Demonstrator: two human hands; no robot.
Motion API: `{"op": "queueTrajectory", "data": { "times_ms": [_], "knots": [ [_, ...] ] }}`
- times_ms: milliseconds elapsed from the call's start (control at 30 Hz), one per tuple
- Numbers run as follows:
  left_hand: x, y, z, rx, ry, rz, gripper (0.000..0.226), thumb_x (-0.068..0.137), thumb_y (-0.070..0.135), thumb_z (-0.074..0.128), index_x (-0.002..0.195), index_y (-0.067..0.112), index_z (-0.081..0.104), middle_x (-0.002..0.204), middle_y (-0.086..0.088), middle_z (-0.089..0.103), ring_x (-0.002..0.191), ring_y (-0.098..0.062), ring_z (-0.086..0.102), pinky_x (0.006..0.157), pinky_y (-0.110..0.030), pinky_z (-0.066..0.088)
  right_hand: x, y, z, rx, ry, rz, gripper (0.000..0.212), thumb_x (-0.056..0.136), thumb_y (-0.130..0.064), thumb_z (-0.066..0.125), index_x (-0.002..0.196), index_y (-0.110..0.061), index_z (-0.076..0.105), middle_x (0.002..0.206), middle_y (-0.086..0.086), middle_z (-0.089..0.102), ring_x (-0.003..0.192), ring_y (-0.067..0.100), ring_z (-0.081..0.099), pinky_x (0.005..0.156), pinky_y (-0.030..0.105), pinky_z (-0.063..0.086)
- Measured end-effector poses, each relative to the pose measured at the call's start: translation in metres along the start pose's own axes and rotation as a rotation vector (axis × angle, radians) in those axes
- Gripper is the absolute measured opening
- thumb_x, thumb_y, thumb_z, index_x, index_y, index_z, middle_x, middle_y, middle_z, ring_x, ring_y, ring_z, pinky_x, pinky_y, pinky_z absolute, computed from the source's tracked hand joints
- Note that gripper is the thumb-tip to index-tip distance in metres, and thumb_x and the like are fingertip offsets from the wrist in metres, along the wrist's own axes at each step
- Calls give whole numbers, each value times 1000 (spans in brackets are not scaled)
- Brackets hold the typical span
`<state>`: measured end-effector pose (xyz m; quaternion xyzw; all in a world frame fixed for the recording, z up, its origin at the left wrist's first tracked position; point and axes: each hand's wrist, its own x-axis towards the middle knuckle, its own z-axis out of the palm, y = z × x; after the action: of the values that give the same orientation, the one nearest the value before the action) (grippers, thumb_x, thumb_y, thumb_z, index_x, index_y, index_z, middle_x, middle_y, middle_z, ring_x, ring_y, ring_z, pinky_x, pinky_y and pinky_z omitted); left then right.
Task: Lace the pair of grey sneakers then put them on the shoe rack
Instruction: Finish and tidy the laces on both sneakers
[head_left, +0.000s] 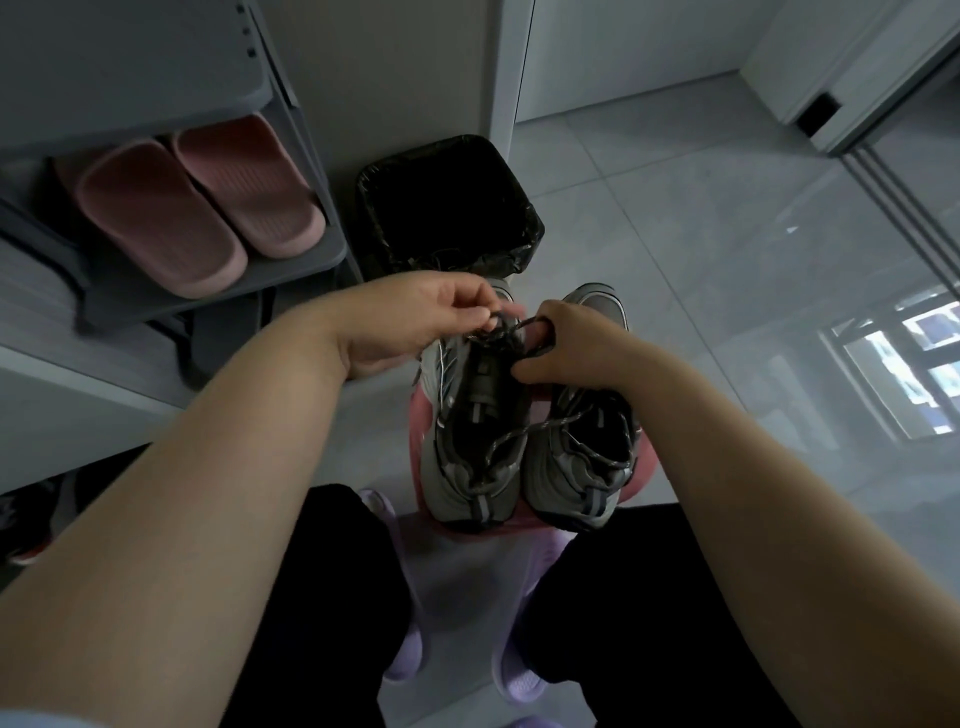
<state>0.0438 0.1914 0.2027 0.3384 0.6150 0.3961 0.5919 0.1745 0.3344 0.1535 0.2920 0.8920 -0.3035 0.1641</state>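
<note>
Two grey sneakers stand side by side on a pink stool (644, 467) in front of me, heels toward me. At the toe end of the left sneaker (470, 441), my left hand (415, 317) pinches one end of its dark lace (501, 332). My right hand (571, 348) grips the other end of that lace, with a loop around its fingers. The right sneaker (582, 467) has its lace lying loose across the opening. The grey shoe rack (291, 270) stands at the left.
A pair of pink slippers (202, 208) lies on a rack shelf. A bin with a black bag (452, 208) stands just beyond the sneakers. Dark shoes (26, 519) sit low in the rack. My legs in black trousers and purple slippers (405, 660) are below.
</note>
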Motion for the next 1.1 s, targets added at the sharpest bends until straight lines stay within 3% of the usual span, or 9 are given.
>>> {"op": "queueTrajectory", "data": {
  "times_ms": [100, 167, 333, 433, 533, 633, 700, 800, 1100],
  "knots": [
    [4, -1, 10, -201, 28, -51, 27, 98, 3, 32, 78, 7, 50, 74, -7, 69, 81, -15, 68, 88, -25, 50, 3, -2, 5, -3, 44, 1, 39, 63, -45, 69, 84, -19, 48, 87, 0, 56, 86, 23, 55, 73, 33, 46],
    [1, 3, 4, -192, 97, -117, 31, 98, 4, 30, 72, 8, 46, 45, 2, 49, 49, -13, 53, 77, -28, 51, 3, 0, 3, -26, 47, 17, 36, 62, -43, 69, 79, -21, 46, 88, 0, 52, 90, 24, 50, 71, 32, 39],
    [-23, 0, -38, 241, 354, -437, 33, 92, -3, 30, 62, 9, 39, 39, 1, 26, 28, -6, 22, 38, -13, 30, 0, 3, 1, 24, 31, 38, 31, 65, -39, 71, 68, -28, 42, 79, -7, 48, 93, 23, 49, 71, 30, 36],
    [-27, -6, -45, 651, 338, -569, 25, 98, 10, 37, 82, -1, 53, 52, -5, 42, 42, -16, 41, 54, -25, 41, -2, -2, 4, 105, 24, -3, 27, 68, -31, 71, 82, -19, 51, 82, -2, 54, 88, 25, 55, 75, 33, 42],
    [-7, -8, -25, 914, 286, -393, 32, 95, 40, 43, 103, 13, 59, 94, -9, 57, 87, -24, 56, 78, -31, 45, -4, -7, 3, 128, 25, -52, 31, 71, -24, 71, 94, -10, 54, 85, 2, 56, 83, 23, 56, 75, 34, 45],
    [19, -21, 6, 1112, 223, -307, 43, 92, 51, 41, 116, 18, 56, 117, -13, 48, 116, -31, 44, 99, -38, 39, -6, -10, 3, 140, 47, -61, 28, 72, -22, 72, 92, -13, 55, 83, 1, 57, 80, 21, 56, 71, 32, 47],
    [28, -28, 17, 1140, 241, -269, 36, 94, 47, 41, 102, 15, 54, 116, -14, 51, 106, -29, 47, 89, -36, 41, -6, -11, 3, 137, 43, -45, 27, 72, -23, 72, 92, -11, 57, 82, 2, 58, 80, 22, 58, 71, 33, 49],
    [28, -24, 14, 1036, 212, -213, 31, 96, 34, 42, 70, 18, 44, 83, -5, 53, 81, -21, 48, 68, -29, 34, -6, -12, 4, 116, 31, -23, 21, 74, -24, 70, 80, -17, 51, 74, -4, 51, 74, 18, 53, 61, 28, 43],
    [-27, 4, -38, 735, -208, -347, 37, 80, 50, 58, 56, 22, 60, 56, 10, 56, 57, -3, 46, 69, -22, 36, -8, -12, 10, 107, 49, 6, 24, 76, -28, 65, 95, -19, 53, 85, -4, 58, 79, 16, 56, 64, 27, 45]
  ]
}}
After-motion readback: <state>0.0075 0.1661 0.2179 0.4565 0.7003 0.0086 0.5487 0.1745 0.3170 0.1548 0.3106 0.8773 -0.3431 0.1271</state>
